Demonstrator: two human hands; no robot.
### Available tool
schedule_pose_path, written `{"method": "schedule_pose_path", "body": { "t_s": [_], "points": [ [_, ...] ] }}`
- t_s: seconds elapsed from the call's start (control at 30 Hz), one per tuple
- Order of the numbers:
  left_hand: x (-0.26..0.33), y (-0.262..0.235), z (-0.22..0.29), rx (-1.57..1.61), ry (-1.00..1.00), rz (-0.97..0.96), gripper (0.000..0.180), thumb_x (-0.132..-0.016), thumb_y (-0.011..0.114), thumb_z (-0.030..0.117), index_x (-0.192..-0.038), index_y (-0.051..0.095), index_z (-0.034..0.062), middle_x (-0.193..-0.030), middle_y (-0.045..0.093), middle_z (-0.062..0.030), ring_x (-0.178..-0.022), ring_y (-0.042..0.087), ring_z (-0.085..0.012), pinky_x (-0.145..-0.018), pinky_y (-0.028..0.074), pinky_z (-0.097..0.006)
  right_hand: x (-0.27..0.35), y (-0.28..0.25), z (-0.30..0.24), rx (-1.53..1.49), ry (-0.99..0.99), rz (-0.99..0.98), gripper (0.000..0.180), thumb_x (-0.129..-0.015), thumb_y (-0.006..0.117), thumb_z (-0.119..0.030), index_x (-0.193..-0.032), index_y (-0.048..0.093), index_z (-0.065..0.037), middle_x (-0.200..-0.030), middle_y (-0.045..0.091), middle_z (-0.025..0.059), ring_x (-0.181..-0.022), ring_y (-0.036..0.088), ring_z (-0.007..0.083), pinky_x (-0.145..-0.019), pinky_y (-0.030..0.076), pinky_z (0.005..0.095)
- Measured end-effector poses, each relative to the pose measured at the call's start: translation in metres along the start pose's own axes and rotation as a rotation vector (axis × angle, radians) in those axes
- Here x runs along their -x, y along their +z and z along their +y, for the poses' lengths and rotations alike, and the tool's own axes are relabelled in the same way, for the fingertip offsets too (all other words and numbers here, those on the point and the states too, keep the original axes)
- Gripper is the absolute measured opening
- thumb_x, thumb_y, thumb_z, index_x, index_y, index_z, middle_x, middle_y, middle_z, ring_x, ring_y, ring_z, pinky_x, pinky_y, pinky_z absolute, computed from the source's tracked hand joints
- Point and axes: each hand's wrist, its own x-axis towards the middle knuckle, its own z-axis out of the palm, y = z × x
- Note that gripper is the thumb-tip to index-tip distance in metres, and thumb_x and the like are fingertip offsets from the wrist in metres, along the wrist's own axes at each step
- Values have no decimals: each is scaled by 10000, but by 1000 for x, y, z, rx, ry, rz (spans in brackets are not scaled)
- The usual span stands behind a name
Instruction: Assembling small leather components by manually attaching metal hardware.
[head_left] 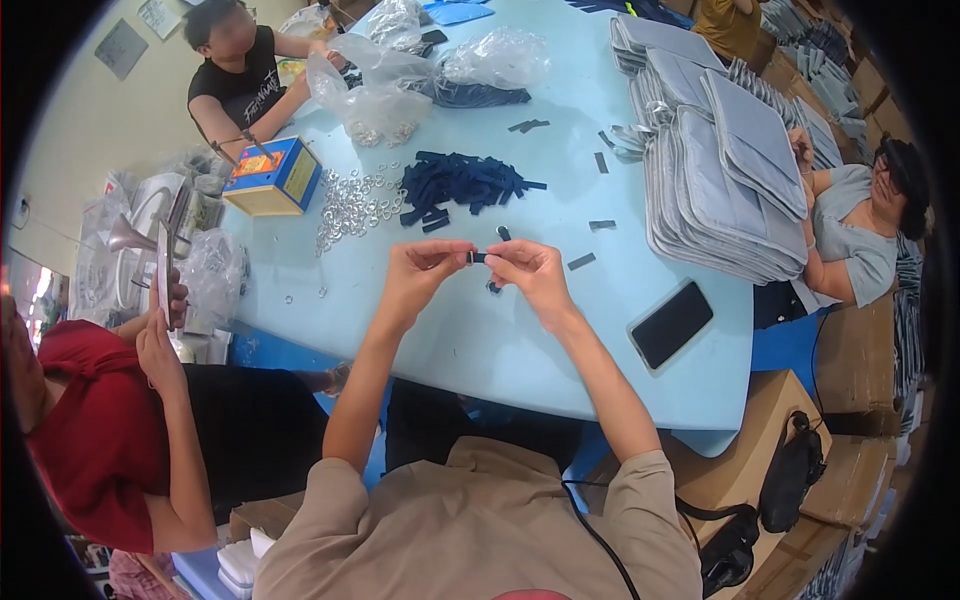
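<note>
Both hands pinch one short strap.
Left hand [418, 268] and right hand [528, 270] fingertips close narrowly on the flat dark woven strap piece [479, 257] between them.

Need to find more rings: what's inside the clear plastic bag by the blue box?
Small metal rings sit at the bottom of the clear plastic bag. How many is hidden by crumpled plastic.

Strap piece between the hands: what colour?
Dark navy, almost black. The strap piece is pinched between left hand and right hand; head view.
</note>
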Motion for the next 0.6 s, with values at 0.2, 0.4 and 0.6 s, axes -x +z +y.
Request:
{"method": "schedule_pose_path", "body": {
  "t_s": [0.2, 0.4, 0.6],
  "points": [
    [6, -5, -15, 58, -29, -76, 213, -955, 719, 38, -1151, 749, -40, -1092, 755, -98, -967, 709, -137, -898, 575, -276, 0, -1, 5, 35, 3, -110, 143, -887, 787, -23, -1025, 770, 9, -893, 759, 69, -753, 663, 106, -693, 531, 259],
    [15, 6, -24, 136, -93, -32, 234, -959, 729, 69, -1173, 736, -28, -1088, 755, -87, -1011, 690, -131, -898, 549, -264, 2, 4, 12, 104, -76, -20, 132, -875, 794, -4, -1005, 777, 12, -848, 756, 64, -714, 654, 94, -655, 520, 243],
    [17, 21, -27, 174, -45, 10, 214, -937, 756, 59, -1130, 728, -30, -1045, 756, -82, -962, 697, -127, -862, 550, -261, 6, 7, 22, 147, -193, 83, 136, -875, 797, -5, -1008, 790, 22, -852, 768, 86, -728, 696, 108, -637, 541, 228]
  ]
}}
